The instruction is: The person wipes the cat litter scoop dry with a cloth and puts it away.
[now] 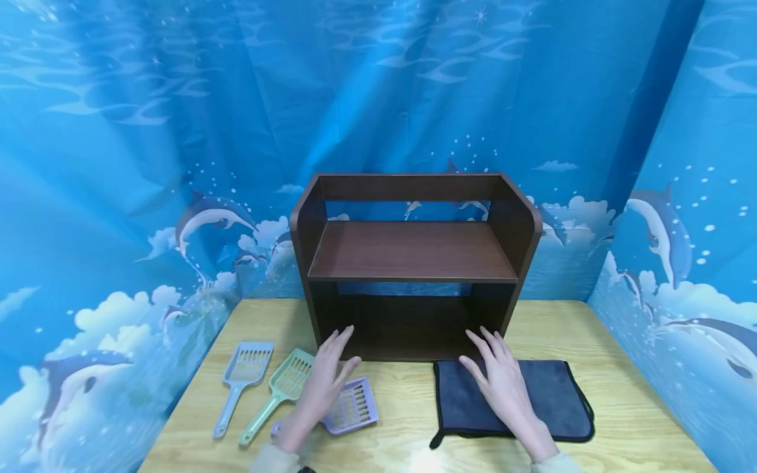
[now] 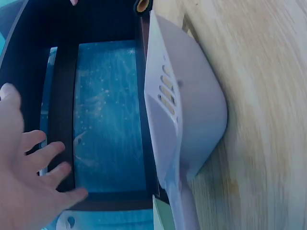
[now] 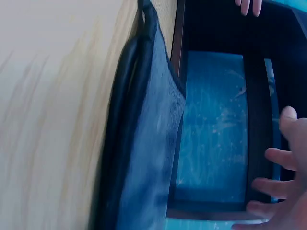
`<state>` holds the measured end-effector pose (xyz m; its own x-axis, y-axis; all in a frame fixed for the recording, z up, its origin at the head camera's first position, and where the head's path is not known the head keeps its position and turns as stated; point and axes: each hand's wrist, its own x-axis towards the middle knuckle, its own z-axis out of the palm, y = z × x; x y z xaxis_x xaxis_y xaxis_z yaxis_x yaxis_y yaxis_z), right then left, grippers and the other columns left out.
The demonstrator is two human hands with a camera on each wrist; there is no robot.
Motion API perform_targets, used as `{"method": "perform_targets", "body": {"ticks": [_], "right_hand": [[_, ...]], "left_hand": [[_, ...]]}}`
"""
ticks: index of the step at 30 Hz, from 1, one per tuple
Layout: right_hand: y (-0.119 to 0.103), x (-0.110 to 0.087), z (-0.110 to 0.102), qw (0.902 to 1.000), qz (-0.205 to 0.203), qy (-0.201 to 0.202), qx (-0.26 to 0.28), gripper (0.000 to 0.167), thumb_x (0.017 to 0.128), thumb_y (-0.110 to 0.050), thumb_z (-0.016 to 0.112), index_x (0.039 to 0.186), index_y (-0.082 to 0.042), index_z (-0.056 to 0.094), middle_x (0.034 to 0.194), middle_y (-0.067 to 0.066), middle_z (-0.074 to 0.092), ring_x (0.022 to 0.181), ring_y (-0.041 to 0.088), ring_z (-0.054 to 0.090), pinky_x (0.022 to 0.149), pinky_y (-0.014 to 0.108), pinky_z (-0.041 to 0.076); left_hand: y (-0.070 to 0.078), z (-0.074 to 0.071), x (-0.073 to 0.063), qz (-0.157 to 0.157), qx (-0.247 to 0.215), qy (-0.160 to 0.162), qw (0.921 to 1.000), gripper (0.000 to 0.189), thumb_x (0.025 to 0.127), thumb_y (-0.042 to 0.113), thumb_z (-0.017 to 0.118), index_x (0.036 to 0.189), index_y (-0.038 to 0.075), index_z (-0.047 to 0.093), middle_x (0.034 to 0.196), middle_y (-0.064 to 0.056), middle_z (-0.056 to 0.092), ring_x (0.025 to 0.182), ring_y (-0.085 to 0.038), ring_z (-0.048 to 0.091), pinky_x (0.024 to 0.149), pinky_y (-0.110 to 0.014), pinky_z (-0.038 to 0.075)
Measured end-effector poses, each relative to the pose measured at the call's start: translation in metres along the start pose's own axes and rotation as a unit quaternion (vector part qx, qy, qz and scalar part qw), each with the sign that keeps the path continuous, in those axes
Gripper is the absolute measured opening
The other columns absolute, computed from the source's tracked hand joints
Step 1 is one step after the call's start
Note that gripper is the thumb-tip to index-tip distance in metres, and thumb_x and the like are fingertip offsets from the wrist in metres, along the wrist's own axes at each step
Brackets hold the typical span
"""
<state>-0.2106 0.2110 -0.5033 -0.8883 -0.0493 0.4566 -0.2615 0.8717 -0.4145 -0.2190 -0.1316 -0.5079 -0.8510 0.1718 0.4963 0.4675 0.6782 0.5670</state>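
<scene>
Both hands hover with spread fingers before a dark brown two-tier shelf [image 1: 412, 249]. My left hand [image 1: 324, 381] overlaps a purple slotted litter scoop [image 1: 353, 407] in the head view and holds nothing; part of the scoop's handle is hidden behind the wrist. In the left wrist view the purple scoop [image 2: 201, 105] lies on the table beside the hand [image 2: 33, 177]. My right hand [image 1: 503, 381], also holding nothing, is over a folded dark blue-grey cloth [image 1: 552, 397] with black edging. The cloth [image 3: 148, 143] stands out at the middle of the right wrist view.
Left of the purple scoop lie a green litter scoop [image 1: 291, 378] and a light blue litter scoop [image 1: 248, 363], handles toward the front. All stand on a light wooden table [image 1: 402, 447]. Blue curtains [image 1: 378, 85] with dolphins close off the back and sides.
</scene>
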Motion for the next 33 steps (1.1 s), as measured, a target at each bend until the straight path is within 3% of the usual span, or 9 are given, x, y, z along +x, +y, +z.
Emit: {"method": "perform_targets", "body": {"ticks": [6, 11, 17, 22, 25, 29, 33], "right_hand": [[0.017, 0.003, -0.011, 0.9969, -0.005, 0.076, 0.023, 0.033, 0.097, -0.025, 0.070, 0.128, -0.012, 0.068, 0.129, 0.015, 0.065, 0.119, 0.039, 0.058, 0.090, 0.059, 0.049], [0.041, 0.005, -0.019, 0.9965, 0.014, 0.082, -0.007, 0.025, 0.098, -0.026, 0.068, 0.116, -0.008, 0.072, 0.114, 0.017, 0.071, 0.108, 0.041, 0.063, 0.083, 0.059, 0.050], [0.076, 0.011, -0.022, 0.9986, 0.024, 0.021, -0.043, 0.028, 0.098, -0.025, 0.069, 0.111, -0.001, 0.071, 0.111, 0.023, 0.069, 0.109, 0.046, 0.059, 0.086, 0.063, 0.048], [0.098, 0.016, -0.013, 0.9963, 0.004, -0.049, -0.070, 0.037, 0.096, -0.027, 0.071, 0.117, 0.004, 0.069, 0.116, 0.027, 0.065, 0.114, 0.049, 0.057, 0.089, 0.064, 0.048], [0.104, 0.018, -0.008, 0.9917, -0.004, -0.094, -0.088, 0.042, 0.095, -0.031, 0.071, 0.118, 0.005, 0.069, 0.114, 0.026, 0.066, 0.109, 0.046, 0.061, 0.087, 0.061, 0.050], [0.106, 0.021, -0.003, 0.9837, 0.002, -0.152, -0.096, 0.042, 0.095, -0.036, 0.070, 0.113, 0.002, 0.071, 0.107, 0.020, 0.069, 0.096, 0.040, 0.067, 0.080, 0.056, 0.054], [0.106, 0.023, 0.002, 0.9815, -0.003, -0.167, -0.094, 0.035, 0.094, -0.036, 0.071, 0.107, -0.004, 0.074, 0.101, 0.014, 0.069, 0.085, 0.034, 0.069, 0.073, 0.053, 0.054]], "left_hand": [[-0.007, -0.016, 0.000, -0.042, -0.085, 0.052, 0.9942, 0.034, 0.105, 0.021, 0.056, 0.136, 0.007, 0.061, 0.128, -0.005, 0.069, 0.116, -0.025, 0.065, 0.096, -0.046, 0.051], [-0.019, -0.028, -0.009, -0.093, -0.081, 0.035, 0.9917, 0.026, 0.105, 0.023, 0.056, 0.124, 0.009, 0.067, 0.115, -0.002, 0.073, 0.102, -0.022, 0.069, 0.086, -0.037, 0.057], [-0.033, -0.037, -0.025, -0.125, -0.069, -0.034, 0.9892, 0.024, 0.096, 0.012, 0.069, 0.119, 0.006, 0.069, 0.111, -0.006, 0.072, 0.097, -0.023, 0.069, 0.082, -0.032, 0.058], [-0.040, -0.040, -0.039, -0.107, -0.041, -0.079, 0.9903, 0.031, 0.088, 0.012, 0.076, 0.117, 0.003, 0.069, 0.111, -0.009, 0.071, 0.097, -0.026, 0.070, 0.084, -0.036, 0.058], [-0.042, -0.041, -0.046, -0.080, -0.014, -0.103, 0.9913, 0.039, 0.085, 0.018, 0.080, 0.119, 0.003, 0.068, 0.113, -0.010, 0.071, 0.097, -0.026, 0.070, 0.086, -0.040, 0.057], [-0.040, -0.044, -0.053, -0.075, -0.001, -0.137, 0.9876, 0.049, 0.080, 0.028, 0.084, 0.119, 0.004, 0.068, 0.113, -0.010, 0.071, 0.097, -0.026, 0.070, 0.087, -0.044, 0.056], [-0.040, -0.045, -0.057, -0.081, 0.009, -0.151, 0.9851, 0.052, 0.074, 0.032, 0.087, 0.115, 0.007, 0.068, 0.107, -0.009, 0.072, 0.094, -0.025, 0.071, 0.084, -0.042, 0.057]]}}
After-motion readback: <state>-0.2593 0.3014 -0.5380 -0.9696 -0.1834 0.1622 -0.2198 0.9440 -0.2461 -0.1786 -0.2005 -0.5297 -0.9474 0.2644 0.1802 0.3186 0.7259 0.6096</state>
